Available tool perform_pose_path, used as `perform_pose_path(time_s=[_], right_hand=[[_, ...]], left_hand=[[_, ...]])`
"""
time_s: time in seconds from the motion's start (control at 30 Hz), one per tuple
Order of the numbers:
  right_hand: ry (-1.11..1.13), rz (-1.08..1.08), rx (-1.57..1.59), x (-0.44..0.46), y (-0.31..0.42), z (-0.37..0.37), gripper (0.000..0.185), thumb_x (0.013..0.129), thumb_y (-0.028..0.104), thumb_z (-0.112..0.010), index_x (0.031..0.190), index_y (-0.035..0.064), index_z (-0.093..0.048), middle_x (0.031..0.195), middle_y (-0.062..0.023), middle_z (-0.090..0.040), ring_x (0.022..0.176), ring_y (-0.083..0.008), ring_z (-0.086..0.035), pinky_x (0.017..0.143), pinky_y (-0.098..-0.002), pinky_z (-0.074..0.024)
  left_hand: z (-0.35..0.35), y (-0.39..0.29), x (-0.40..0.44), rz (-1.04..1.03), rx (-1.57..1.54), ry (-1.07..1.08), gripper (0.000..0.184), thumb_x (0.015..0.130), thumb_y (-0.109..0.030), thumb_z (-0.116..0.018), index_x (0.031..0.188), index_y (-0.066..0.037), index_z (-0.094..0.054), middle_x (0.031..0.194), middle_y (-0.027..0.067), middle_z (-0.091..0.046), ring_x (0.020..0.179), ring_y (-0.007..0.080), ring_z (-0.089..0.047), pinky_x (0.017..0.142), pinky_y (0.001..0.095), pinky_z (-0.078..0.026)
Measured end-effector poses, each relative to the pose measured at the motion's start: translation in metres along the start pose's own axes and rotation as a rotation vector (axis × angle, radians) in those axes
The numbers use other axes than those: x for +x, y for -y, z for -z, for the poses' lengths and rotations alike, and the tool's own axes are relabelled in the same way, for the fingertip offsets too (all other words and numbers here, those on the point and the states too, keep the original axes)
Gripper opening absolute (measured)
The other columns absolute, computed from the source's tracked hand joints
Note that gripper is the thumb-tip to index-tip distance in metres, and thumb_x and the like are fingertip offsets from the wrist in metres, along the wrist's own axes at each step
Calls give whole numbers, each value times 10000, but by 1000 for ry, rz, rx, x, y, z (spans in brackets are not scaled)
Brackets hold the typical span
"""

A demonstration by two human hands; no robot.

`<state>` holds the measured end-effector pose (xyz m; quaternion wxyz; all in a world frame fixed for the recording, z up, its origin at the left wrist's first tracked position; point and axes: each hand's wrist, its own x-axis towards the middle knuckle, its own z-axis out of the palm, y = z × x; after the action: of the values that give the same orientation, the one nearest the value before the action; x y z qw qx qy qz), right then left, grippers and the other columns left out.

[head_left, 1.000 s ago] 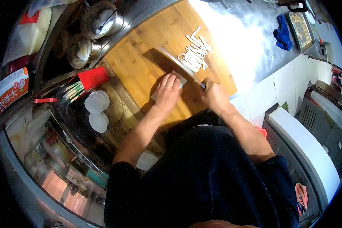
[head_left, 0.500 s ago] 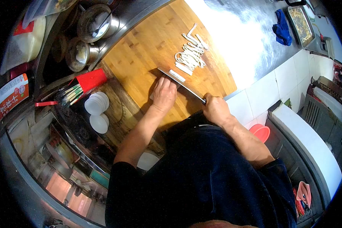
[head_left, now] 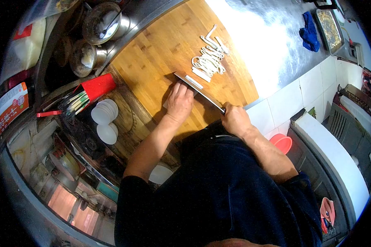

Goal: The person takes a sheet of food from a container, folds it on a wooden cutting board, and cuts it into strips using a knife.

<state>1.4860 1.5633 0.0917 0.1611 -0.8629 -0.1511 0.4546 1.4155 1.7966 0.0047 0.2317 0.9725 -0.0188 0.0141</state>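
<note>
My right hand (head_left: 236, 120) is closed round the handle of a kitchen knife (head_left: 206, 97), its blade edge-on and slanting to the upper left. The blade stands on a wooden cutting board (head_left: 152, 53). Against the near side of the blade, my left hand (head_left: 180, 102) is closed, fingers curled over a pale, flat piece of food that it mostly hides. A single white strip (head_left: 194, 81) lies just beyond the blade. Farther off rests a loose pile of cut white strips (head_left: 209, 61); what food they are I cannot tell.
Left of the board stand stacked white bowls (head_left: 104, 112), a red container (head_left: 97, 86) of brush-like sticks, and two metal pots (head_left: 102, 24). A blue cloth (head_left: 309, 32) and a metal tray of food (head_left: 329, 31) sit on the steel counter at right. A red basin (head_left: 281, 143) is lower right.
Both hands and the knife appear slightly farther right, as does the pile, since the view has shifted a little. The grips look the same.
</note>
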Motion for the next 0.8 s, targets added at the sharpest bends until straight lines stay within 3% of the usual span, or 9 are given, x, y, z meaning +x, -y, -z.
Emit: perform_pose_path(time_s=[0.2,0.27,0.47,0.73,0.8], right_hand=[[67,-68,-22,10,6,-1,301,877,99,-732,1142,-31,-670,980,-307,-759,982,-473,-754,883,-548,-610],[91,-96,-36,16,14,1,318,881,108,-732,1162,-29,-674,996,-306,-760,993,-471,-753,888,-548,-609],[16,52,-32,63,60,5,308,893,94,-655,1188,10,-679,986,-324,-753,967,-492,-745,887,-555,-594],[-206,89,0,58,42,12,207,923,147,-702,1069,1,-710,903,-323,-742,871,-492,-750,810,-551,-603],[-263,125,27,41,33,13,170,896,73,-671,1032,-28,-682,856,-319,-740,822,-488,-756,774,-556,-627]], left_hand=[[-6,2,-5,24,7,46,205,827,-7,-728,1022,50,-698,1123,217,-637,1076,415,-612,980,496,-546],[-7,1,-1,-12,22,-71,69,850,-65,-682,832,1,-691,981,168,-617,994,352,-613,903,453,-577],[-14,2,-6,19,32,-71,80,862,-80,-687,824,-9,-688,950,158,-608,975,353,-616,878,468,-576],[1,-2,-4,14,25,-79,163,912,-113,-683,1038,-12,-704,1160,159,-638,1195,368,-612,1031,483,-541],[10,-4,-6,37,-46,-94,213,942,-92,-724,1111,36,-734,1201,198,-675,1258,409,-622,1057,490,-542]])
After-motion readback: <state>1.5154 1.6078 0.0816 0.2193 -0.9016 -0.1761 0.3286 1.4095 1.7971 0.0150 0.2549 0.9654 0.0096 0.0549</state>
